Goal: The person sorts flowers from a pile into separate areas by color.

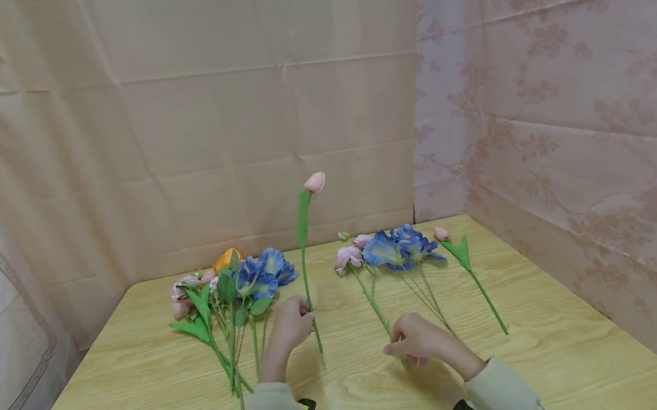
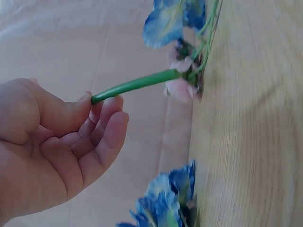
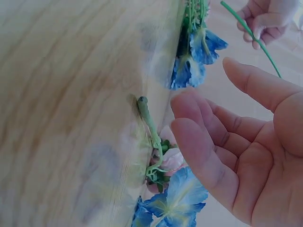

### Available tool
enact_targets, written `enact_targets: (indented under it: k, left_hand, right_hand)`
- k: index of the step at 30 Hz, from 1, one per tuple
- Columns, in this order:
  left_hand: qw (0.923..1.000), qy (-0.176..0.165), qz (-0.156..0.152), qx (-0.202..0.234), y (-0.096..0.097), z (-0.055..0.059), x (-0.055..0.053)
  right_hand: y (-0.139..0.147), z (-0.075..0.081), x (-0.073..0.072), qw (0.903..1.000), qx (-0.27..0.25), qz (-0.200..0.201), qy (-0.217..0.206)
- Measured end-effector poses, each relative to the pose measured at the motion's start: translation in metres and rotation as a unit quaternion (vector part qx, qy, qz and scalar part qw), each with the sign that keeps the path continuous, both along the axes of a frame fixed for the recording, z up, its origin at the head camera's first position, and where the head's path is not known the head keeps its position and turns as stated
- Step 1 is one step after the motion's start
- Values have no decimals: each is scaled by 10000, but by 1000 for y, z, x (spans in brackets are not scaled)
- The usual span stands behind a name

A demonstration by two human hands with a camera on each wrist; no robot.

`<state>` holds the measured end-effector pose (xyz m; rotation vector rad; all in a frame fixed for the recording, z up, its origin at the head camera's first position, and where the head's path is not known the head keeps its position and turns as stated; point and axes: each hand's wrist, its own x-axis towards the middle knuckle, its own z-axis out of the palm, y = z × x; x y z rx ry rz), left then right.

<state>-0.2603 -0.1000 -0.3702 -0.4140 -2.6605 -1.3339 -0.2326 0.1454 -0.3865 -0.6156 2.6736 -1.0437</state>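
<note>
My left hand (image 1: 291, 324) pinches the green stem of a pink tulip (image 1: 315, 182), which stands upright above the table. In the left wrist view, thumb and fingers meet on that stem (image 2: 137, 86), its lower end sticking out past them. My right hand (image 1: 419, 338) hovers low over the lower end of a pink flower's stem (image 1: 373, 301). Seen from the right wrist, that hand (image 3: 246, 146) has loosely bent fingers, thumb apart, nothing between them; the stem end (image 3: 143, 105) lies on the table beyond the fingertips.
On the left of the wooden table (image 1: 355, 402) lies a bunch with blue flowers (image 1: 264, 273), an orange flower (image 1: 227, 259) and green leaves. Blue flowers (image 1: 398, 249) and another pink tulip (image 1: 442, 233) lie on the right. Curtains (image 1: 212, 124) hang behind.
</note>
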Motion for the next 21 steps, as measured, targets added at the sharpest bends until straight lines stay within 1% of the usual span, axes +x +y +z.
enact_targets:
  k: [3,5,8,12,17,19,21]
  left_hand:
    - [9991,-171,-307,255,9,-1,1]
    - [9970,-319,-541,451,15,-2,1]
    - [9918,-467,-933,732,24,-4,2]
    - [9853,-585,-1301,943,36,-7,3]
    - [9825,-593,-1533,870,47,-10,5]
    - [9818,-633,-1585,833,51,-10,6]
    - [9809,-711,-1601,845,55,-10,8]
  right_hand:
    - [-2,-2,0,9999,-75,105,19]
    - [-4,-3,-1,9997,-153,193,67]
    - [-7,-5,-1,9991,-242,318,166]
    - [-10,-6,-3,9975,-334,459,412]
    - [-14,-6,-3,9935,-605,517,816]
    - [-16,-6,-3,9921,-755,472,886]
    - [-18,-5,-2,9913,-920,402,854]
